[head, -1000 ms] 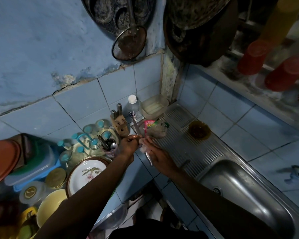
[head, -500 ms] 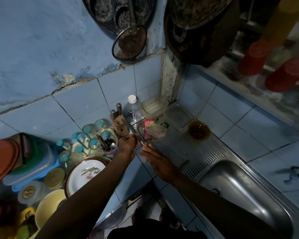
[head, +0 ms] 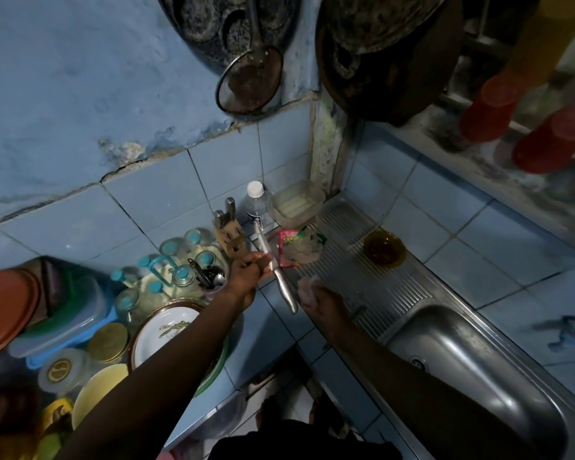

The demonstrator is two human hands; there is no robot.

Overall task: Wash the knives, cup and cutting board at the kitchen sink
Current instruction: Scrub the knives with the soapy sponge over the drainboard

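Left hand [head: 246,272] pinches the steel-handled kitchen knife [head: 278,275], handle slanting toward the right hand [head: 316,298], which grips a pale sponge [head: 307,282].

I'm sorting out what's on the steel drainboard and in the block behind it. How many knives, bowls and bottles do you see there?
Knife in left hand: 1
Knives in block: 2
Amber bowl: 1
Bottle: 1
Total: 5

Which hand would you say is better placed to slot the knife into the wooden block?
Left, probably: the left hand already grips the knife beside the knife block; the right hand is blurred.
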